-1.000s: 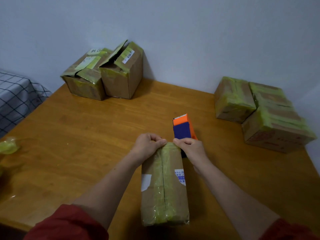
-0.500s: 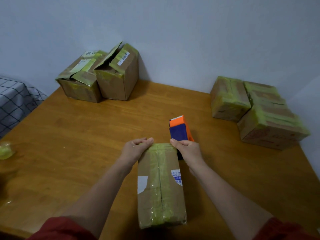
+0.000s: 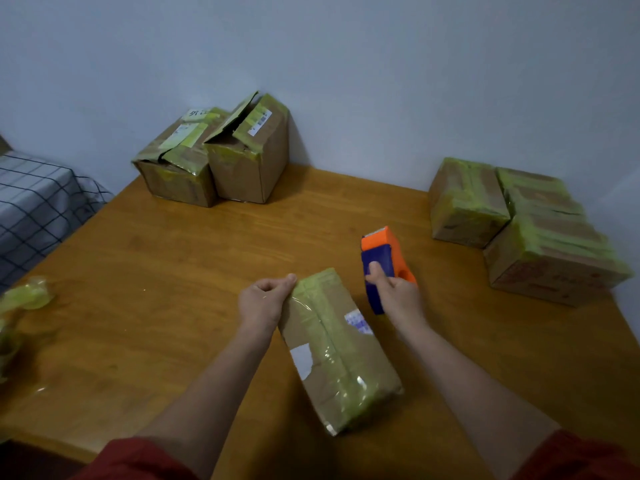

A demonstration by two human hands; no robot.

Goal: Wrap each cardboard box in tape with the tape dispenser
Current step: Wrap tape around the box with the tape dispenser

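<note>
Brown wood table [image 3: 173, 271] across the middle, grey wall [image 3: 346, 81] up top, left hand [image 3: 265, 301] holding the cardboard box [image 3: 332, 344] end, right hand [image 3: 398, 296] gripping tape dispenser [image 3: 381, 251]

Two bare forearms reach forward out of red sleeves [image 3: 138, 459], one on either side of a long cardboard box [image 3: 332, 344]. The left hand [image 3: 264, 303] lies against the box's far left corner with its fingers curled into the palm and its thumb stretched onto the corner's top edge, pinching it. The left forearm runs alongside the box's left edge. The right hand [image 3: 398, 296] sits just beyond the box's far right corner and apart from it. Its fingers are wrapped round a blue-and-orange tape dispenser [image 3: 379, 254], and its thumb lies up the blue face. The right forearm slants in from the box's near right side.
</note>
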